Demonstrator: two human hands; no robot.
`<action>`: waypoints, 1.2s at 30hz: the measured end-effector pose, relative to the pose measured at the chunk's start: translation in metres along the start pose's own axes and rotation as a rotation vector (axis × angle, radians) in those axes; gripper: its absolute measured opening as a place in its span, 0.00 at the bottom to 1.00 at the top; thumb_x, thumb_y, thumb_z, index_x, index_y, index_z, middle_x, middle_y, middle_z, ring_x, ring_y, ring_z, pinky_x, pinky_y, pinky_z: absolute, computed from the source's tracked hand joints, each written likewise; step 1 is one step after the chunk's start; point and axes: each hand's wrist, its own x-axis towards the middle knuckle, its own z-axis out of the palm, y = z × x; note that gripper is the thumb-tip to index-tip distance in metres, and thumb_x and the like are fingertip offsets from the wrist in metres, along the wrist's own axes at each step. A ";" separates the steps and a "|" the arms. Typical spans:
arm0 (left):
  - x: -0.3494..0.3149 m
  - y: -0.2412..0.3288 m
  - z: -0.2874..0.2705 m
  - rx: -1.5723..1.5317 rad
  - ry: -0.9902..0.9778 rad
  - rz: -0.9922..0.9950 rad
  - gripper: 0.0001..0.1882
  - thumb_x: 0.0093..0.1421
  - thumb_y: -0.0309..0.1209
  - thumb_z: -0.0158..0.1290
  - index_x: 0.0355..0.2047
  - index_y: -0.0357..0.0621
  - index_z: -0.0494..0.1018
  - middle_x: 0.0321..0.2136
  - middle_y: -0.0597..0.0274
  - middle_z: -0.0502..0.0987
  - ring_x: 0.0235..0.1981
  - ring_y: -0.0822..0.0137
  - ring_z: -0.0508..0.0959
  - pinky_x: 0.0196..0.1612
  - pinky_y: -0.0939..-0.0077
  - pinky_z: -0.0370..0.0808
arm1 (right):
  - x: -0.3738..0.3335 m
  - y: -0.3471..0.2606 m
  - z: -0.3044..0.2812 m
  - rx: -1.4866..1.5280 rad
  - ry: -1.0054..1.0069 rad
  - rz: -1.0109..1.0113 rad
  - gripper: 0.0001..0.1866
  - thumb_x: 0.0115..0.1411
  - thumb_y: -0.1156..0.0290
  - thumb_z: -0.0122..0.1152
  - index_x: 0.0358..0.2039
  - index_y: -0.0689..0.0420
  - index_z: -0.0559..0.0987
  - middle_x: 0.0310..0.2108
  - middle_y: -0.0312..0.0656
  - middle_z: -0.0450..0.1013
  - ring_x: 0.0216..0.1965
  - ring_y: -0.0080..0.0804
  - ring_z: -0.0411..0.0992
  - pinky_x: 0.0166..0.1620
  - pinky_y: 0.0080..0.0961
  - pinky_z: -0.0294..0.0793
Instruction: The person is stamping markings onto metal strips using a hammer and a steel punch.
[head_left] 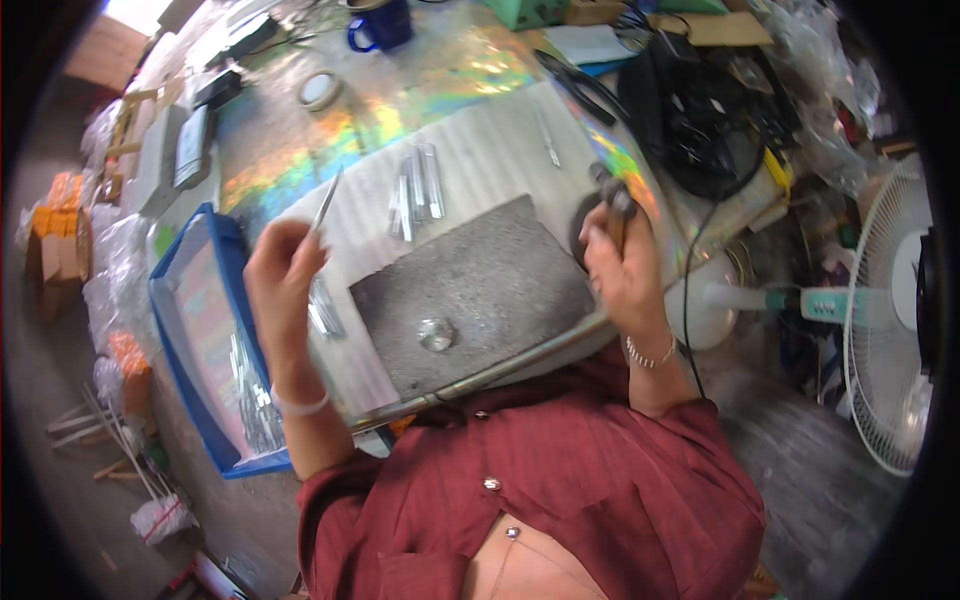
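Note:
My left hand (pixel 280 262) is closed around a thin silvery rod (pixel 327 200), which points up and away from the fingers. In my right hand (pixel 632 282), a short tool with a dark rounded head and a brownish grip (pixel 620 205) is held; it looks like a small hammer, but blur hides its details. Between the hands lies a flat grey slab (pixel 480 275). A shiny round piece (pixel 435 334) rests near the slab's front edge. Several clear and silvery tubes (pixel 415 190) lie on the white sheet (pixel 350 225) beyond the slab, and more silvery pieces (pixel 323 308) lie beside my left wrist.
A blue tray (pixel 205 385) with several silvery rods stands at the left. At the back are a roll of tape (pixel 319 91) and a blue mug (pixel 382 25). Black pliers-like handles (pixel 575 88) and a dark cable heap (pixel 690 110) lie far right. A fan (pixel 890 310) stands right.

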 end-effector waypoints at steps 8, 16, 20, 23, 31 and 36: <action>-0.103 0.031 -0.020 -0.026 -0.139 -0.171 0.06 0.55 0.17 0.53 0.32 0.37 0.69 0.27 0.70 0.69 0.25 0.80 0.69 0.28 0.88 0.67 | 0.027 0.024 -0.064 -0.454 0.111 -0.048 0.05 0.55 0.77 0.55 0.32 0.63 0.75 0.25 0.35 0.72 0.22 0.17 0.68 0.26 0.17 0.66; -0.128 0.033 0.008 0.307 -0.182 0.081 0.06 0.50 0.14 0.54 0.28 0.34 0.71 0.24 0.59 0.70 0.23 0.71 0.72 0.25 0.82 0.71 | 0.026 0.050 -0.037 -1.027 -0.051 -0.198 0.10 0.49 0.71 0.58 0.27 0.65 0.71 0.28 0.54 0.70 0.32 0.53 0.70 0.35 0.40 0.69; -0.128 0.020 0.005 0.300 -0.204 0.123 0.06 0.51 0.18 0.54 0.30 0.39 0.71 0.25 0.56 0.70 0.24 0.60 0.74 0.25 0.72 0.72 | 0.034 0.041 -0.029 -1.168 -0.129 -0.177 0.08 0.46 0.73 0.57 0.24 0.64 0.71 0.26 0.55 0.70 0.34 0.53 0.70 0.38 0.44 0.68; -0.127 -0.003 0.009 0.265 -0.228 0.216 0.05 0.52 0.23 0.53 0.30 0.42 0.70 0.24 0.54 0.68 0.27 0.52 0.72 0.29 0.64 0.69 | 0.037 0.038 -0.037 -1.237 -0.198 -0.095 0.09 0.47 0.72 0.57 0.27 0.64 0.72 0.30 0.59 0.71 0.35 0.58 0.69 0.38 0.47 0.68; -0.147 -0.033 0.012 0.234 -0.140 0.203 0.04 0.54 0.25 0.52 0.29 0.40 0.69 0.26 0.53 0.68 0.29 0.51 0.72 0.31 0.61 0.70 | 0.055 0.033 -0.032 -1.095 -0.334 -0.090 0.10 0.48 0.72 0.56 0.27 0.66 0.69 0.23 0.56 0.68 0.27 0.49 0.68 0.32 0.37 0.67; -0.146 -0.032 0.007 -0.058 -0.106 0.224 0.04 0.55 0.25 0.53 0.31 0.39 0.71 0.27 0.54 0.73 0.28 0.54 0.74 0.31 0.66 0.71 | 0.051 0.035 -0.050 -0.283 -0.153 0.166 0.04 0.57 0.75 0.57 0.29 0.59 0.72 0.22 0.31 0.67 0.15 0.14 0.58 0.17 0.13 0.57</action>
